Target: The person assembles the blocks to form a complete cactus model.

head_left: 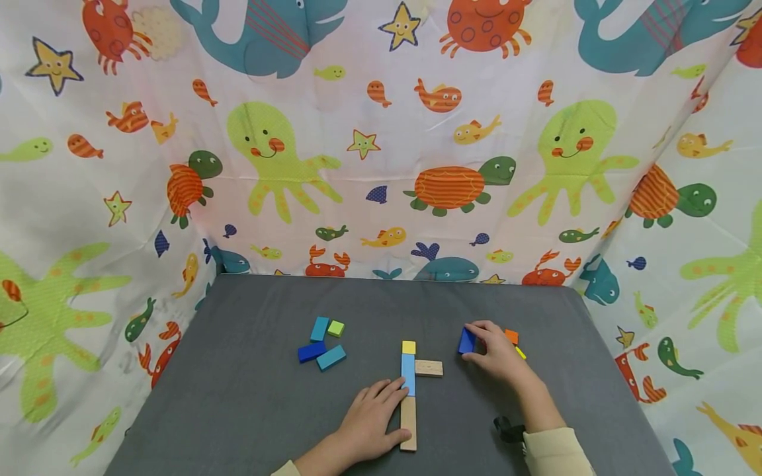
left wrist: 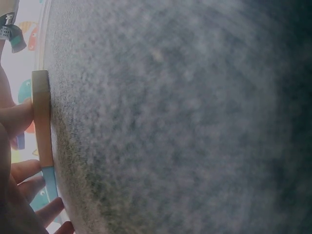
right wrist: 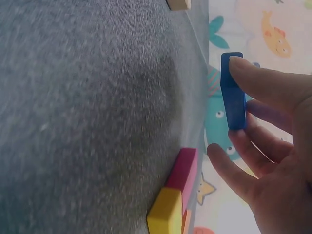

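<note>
Right hand (head_left: 497, 352) pinches dark-blue block (head_left: 466, 342) at two o'clock from light-blue block (head_left: 408, 369), which left hand (head_left: 372, 423), fingers relaxed against it, could skew by pressing sideways.

- Head cam: high, looks forward and down; farthest and widest, takes in left hand (head_left: 370, 423), right hand (head_left: 497, 350), most of the table (head_left: 238, 396) and the printed cloth (head_left: 351, 99) behind
- Left wrist cam: low, very near the table, picture turned sideways; grey surface fills most of frame, left hand at left edge
- Right wrist cam: also low, close, sideways; table on left of frame, right hand and cloth on right
- Head + left wrist share: left hand, long wooden block (left wrist: 42, 117), light blue block (left wrist: 49, 180)
- Head + right wrist share: right hand, dark blue block (right wrist: 234, 100), yellow block (right wrist: 165, 213)
</note>
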The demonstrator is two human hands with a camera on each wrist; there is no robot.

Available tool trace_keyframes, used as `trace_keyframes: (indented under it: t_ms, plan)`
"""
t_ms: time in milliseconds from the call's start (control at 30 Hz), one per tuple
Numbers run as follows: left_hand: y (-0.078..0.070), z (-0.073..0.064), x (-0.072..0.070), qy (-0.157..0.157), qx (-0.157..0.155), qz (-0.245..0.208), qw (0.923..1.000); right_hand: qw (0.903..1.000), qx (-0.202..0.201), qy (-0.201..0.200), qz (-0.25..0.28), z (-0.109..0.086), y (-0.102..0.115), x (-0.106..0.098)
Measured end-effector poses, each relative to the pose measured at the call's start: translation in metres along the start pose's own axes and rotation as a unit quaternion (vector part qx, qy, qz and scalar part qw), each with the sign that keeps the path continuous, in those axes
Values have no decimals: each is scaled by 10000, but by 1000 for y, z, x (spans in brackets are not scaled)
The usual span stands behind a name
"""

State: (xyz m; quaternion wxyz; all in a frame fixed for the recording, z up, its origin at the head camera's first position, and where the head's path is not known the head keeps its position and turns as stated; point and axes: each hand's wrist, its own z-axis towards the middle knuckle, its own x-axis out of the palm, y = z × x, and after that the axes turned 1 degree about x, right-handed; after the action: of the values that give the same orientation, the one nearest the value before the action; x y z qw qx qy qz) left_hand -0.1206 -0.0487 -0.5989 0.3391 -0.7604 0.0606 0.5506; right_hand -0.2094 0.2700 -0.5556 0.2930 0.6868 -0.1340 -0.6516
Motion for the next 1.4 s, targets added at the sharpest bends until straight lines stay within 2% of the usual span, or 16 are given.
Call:
trace_keyframes:
  t_ms: [133, 300, 700, 967, 1400]
  plan:
    - [1, 0, 0, -59, 54, 49, 10000, 9999, 71, 81, 19, 6, 2, 5]
    - [-1, 0, -1, 16, -75, 13, 10000, 10000, 37, 82, 12, 13, 4, 11]
    - [-1, 1, 0, 17, -131, 62, 9999, 9997, -170, 172, 93, 26, 16, 26]
    - [1, 3, 2, 29, -112, 100, 9999, 9986, -153, 435, 254, 29, 21, 31]
    - [1, 2, 1, 0, -60, 97, 9999, 9975, -30, 616, 349, 29, 21, 40]
